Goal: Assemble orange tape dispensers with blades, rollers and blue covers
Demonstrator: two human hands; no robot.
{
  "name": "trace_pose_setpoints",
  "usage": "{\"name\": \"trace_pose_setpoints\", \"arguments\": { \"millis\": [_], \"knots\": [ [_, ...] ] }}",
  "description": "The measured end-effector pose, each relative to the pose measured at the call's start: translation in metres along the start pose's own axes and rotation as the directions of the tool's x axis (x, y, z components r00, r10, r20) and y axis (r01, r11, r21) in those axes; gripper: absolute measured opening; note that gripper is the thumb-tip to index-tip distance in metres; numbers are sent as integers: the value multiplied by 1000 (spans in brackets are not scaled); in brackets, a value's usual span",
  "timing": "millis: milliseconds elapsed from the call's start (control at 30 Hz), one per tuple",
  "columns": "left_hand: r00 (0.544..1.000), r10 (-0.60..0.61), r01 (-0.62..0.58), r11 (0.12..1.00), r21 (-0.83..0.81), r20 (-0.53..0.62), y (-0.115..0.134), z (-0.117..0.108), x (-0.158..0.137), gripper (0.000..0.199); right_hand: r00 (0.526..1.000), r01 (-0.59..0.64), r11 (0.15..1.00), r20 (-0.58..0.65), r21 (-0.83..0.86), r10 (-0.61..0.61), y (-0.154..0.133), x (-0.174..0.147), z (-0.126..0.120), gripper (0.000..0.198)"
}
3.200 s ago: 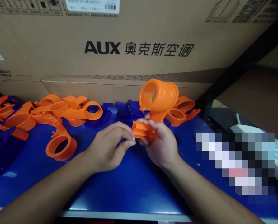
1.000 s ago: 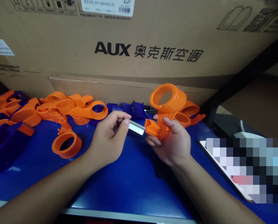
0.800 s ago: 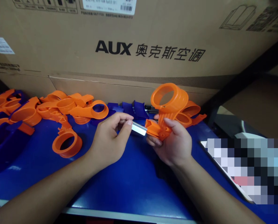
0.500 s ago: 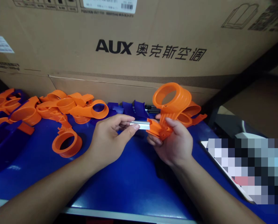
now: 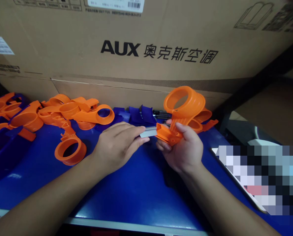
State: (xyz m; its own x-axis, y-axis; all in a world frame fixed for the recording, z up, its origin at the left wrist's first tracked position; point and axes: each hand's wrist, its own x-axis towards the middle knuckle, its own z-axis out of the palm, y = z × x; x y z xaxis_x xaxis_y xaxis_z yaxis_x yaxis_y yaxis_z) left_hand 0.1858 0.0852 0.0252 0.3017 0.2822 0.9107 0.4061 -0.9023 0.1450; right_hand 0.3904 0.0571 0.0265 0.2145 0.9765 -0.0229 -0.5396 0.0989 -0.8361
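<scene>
My right hand (image 5: 185, 147) is closed around the narrow body of an orange plastic tape dispenser (image 5: 184, 103), its large ring pointing up and its slotted end facing left. Between the thumb and fingers of my left hand (image 5: 118, 144) is a short bent metal strip (image 5: 149, 131). The strip's right end meets the dispenser's slotted end; whether it sits inside cannot be made out. Both hands are held above the blue tabletop (image 5: 134, 193). Behind my hands lie several blue curved plastic pieces (image 5: 147, 114) and dark metal strips (image 5: 161, 114).
More orange dispensers (image 5: 71, 152) are heaped on the left, among larger blue parts (image 5: 8, 152). Another orange piece (image 5: 202, 121) lies behind my right hand. A big cardboard box (image 5: 87, 62) walls off the back. On the right rests a blurred-out flat device (image 5: 254, 183) with a pale edge.
My left hand has turned over slightly, its fingers now lying over the metal strip, which is tilted differently. The tape dispenser has shifted slightly right in my right hand.
</scene>
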Motion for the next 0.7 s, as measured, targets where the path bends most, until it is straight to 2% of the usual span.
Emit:
{"name": "trace_pose_setpoints", "arguments": {
  "millis": [67, 133, 267, 467, 600, 700],
  "knots": [
    [994, 109, -110, 993, 47, 30, -3, -3, 1, 10, 1000, 2, 1000, 1, -8, -2, 1, -1, 0, 24],
    [990, 126, -130, 989, 63, 64, -4, -5, 1, 4, 1000, 3, 1000, -3, -18, -3, 1, -2, 1, 25],
    [994, 27, -39, 993, 109, 103, -5, -5, 1, 11, 999, -4, 1000, -33, -19, 3, 1, -3, 4, 24],
    [993, -78, 79, 997, -1, 85, -4, 6, -7, 15, 1000, 9, 1000, -17, -12, -10, 2, -3, 5, 24],
    [991, 9, -9, 1000, 0, 136, -5, 10, -16, 7, 1000, 11, 1000, 10, -26, -11, 3, -4, 4, 25],
    [978, 61, -67, 998, 23, 199, -6, 8, -19, 19, 1000, 5, 999, 5, -33, -5, 3, -5, 4, 25]
  ]
}}
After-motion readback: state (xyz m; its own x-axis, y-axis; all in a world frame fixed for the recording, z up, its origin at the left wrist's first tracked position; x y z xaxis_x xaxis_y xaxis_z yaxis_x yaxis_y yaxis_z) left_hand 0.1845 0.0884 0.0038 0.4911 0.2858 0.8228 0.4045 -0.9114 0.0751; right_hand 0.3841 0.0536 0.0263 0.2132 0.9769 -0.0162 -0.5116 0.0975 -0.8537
